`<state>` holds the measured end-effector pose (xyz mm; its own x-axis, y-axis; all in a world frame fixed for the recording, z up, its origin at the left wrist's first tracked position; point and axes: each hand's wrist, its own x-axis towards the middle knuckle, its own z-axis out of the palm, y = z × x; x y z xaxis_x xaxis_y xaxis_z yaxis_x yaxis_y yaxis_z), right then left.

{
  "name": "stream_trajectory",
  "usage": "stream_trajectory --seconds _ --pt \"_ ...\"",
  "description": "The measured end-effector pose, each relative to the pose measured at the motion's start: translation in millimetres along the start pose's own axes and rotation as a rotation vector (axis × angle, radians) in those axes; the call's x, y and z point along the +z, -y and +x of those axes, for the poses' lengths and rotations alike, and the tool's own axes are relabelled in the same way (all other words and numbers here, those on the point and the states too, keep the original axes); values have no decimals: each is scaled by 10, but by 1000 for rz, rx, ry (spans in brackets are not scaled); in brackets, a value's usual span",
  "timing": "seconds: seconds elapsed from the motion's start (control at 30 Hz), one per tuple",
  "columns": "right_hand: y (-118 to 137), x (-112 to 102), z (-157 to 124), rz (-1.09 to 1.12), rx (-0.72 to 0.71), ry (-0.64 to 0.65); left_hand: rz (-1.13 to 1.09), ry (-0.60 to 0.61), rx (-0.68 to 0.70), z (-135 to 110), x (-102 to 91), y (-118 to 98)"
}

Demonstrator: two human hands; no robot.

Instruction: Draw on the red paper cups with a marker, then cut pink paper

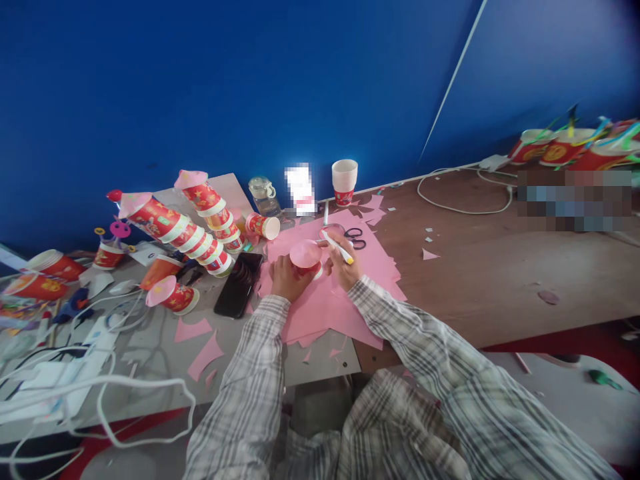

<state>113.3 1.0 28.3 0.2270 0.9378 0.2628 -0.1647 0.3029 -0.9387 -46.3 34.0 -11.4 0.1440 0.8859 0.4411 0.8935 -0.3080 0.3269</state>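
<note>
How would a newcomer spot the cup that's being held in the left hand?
Below the broad blue wall, find the layered pink paper sheets. Over their left part, the person's bare left hand holds a red paper cup with a shallow pink paper cap. Other pink-capped red paper cups are farther left; this is the only one held.

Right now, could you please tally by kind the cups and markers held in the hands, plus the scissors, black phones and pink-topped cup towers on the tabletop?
Held cup: 1
Held marker: 1
Scissors: 1
Black phone: 1
Pink-topped cup towers: 2
Total: 6
</note>
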Motion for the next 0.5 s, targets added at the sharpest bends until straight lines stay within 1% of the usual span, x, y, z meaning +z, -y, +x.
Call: stream_trajectory --seconds 0.13,0.23,0.5 --pt "26 -3 -3 8 -36 -48 -10 5 -22 2 7 20" --pt "63 1 -13 20 -65 -75 -21 22 -12 -5 -6 23" --pt "90 -8 -21 40 -93 -45 -13 63 6 -14 -49 -36"
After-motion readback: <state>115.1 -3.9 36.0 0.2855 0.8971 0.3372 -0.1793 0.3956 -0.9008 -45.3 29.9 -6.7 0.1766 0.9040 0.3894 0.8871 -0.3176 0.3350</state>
